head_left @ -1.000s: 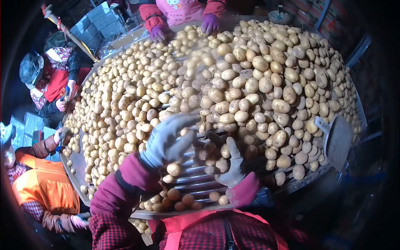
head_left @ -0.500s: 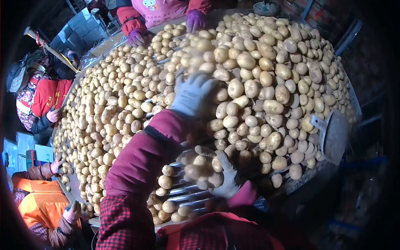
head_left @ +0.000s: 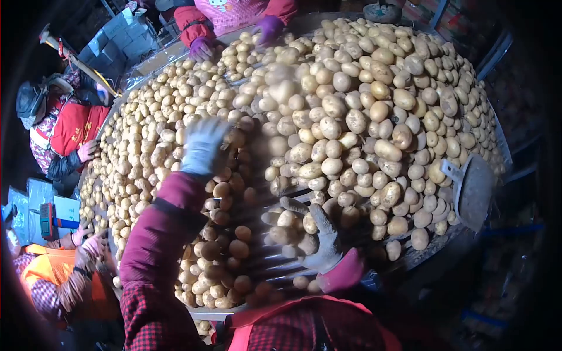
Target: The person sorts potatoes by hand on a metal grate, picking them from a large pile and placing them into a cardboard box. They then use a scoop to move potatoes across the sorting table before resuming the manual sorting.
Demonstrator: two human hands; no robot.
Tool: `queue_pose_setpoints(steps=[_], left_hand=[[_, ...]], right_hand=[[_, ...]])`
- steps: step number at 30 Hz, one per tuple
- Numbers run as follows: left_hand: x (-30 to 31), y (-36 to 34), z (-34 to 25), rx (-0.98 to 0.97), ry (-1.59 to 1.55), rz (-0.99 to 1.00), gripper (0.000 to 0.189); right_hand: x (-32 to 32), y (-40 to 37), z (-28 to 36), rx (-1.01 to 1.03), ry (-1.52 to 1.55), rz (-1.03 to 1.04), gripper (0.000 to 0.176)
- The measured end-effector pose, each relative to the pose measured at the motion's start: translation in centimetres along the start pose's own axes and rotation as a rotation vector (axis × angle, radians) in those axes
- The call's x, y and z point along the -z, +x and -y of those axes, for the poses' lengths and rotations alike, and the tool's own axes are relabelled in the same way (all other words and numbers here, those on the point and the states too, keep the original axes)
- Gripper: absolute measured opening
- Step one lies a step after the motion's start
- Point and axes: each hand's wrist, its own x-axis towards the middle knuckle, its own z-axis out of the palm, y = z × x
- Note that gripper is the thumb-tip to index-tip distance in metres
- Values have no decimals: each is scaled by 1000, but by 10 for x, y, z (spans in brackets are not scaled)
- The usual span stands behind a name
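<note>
My left hand (head_left: 204, 147), in a pale glove and somewhat blurred, lies over the potatoes (head_left: 167, 158) left of centre, its fingers stretched out. Nothing shows gripped in it. Nearer my body, my right hand (head_left: 323, 243) in a dirty pale glove is cupped around several potatoes (head_left: 284, 234), with thumb and fingers curved about them. Beneath it a slatted metal surface (head_left: 263, 251) is exposed. Between my hands some potatoes are smeared by motion.
A metal scoop (head_left: 473, 193) rests at the right edge of the large heap. A co-worker's purple gloves (head_left: 269, 29) touch potatoes at the far side. Two other people stand along the left edge, near a dark device (head_left: 47, 221). A bowl (head_left: 382, 11) sits at the back.
My left hand has moved left and slightly nearer, and potatoes have shifted left and toward my body. More slats show in the middle. My right hand still holds its potatoes.
</note>
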Motion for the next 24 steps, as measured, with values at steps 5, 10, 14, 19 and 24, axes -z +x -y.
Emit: queue_pose_setpoints(steps=[5, 10, 14, 19, 24], left_hand=[[-33, 32, -72, -156, -171, 226, 58], [-75, 53, -57, 2, 153, 195, 55], [-66, 99, -28, 225, 95, 476, 58], [-59, 118, 12, 370, 34, 545, 53], [-68, 103, 39, 353, -1, 503, 46]], right_hand=[[-5, 0, -18, -240, 363, 66, 81], [-4, 5, -9, -322, 518, 29, 75], [-3, 4, -7, -375, 568, 36, 70], [5, 9, -6, -397, 629, 27, 65], [7, 16, -5, -421, 725, 33, 62]])
